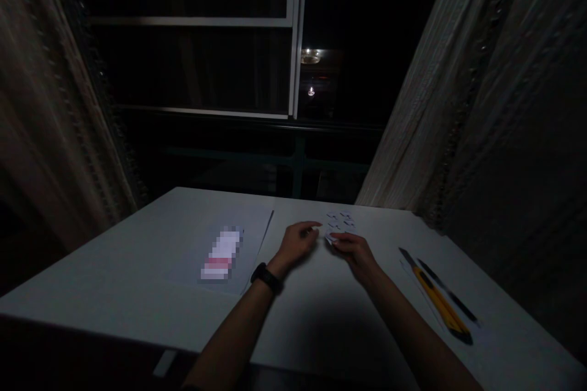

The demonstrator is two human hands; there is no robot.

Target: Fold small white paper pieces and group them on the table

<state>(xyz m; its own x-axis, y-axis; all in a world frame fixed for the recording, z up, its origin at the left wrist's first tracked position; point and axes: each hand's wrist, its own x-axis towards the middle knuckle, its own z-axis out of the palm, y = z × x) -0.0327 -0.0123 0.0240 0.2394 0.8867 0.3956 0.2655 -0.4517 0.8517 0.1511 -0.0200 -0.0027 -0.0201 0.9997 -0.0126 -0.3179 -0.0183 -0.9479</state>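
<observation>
My right hand pinches a small white paper piece between thumb and fingers, just above the white table. Right behind it, several small paper pieces with dark marks lie in two columns; my fingers hide part of the nearest ones. My left hand, with a black watch on its wrist, hovers to the left of the held piece. Its thumb and forefinger are curved and apart, with nothing seen between them.
On the right lie a yellow box cutter, a dark pen and a thin clear strip. White paper sheets lie on the left, with a lit, blurred-out phone on them. Curtains hang beside a dark window.
</observation>
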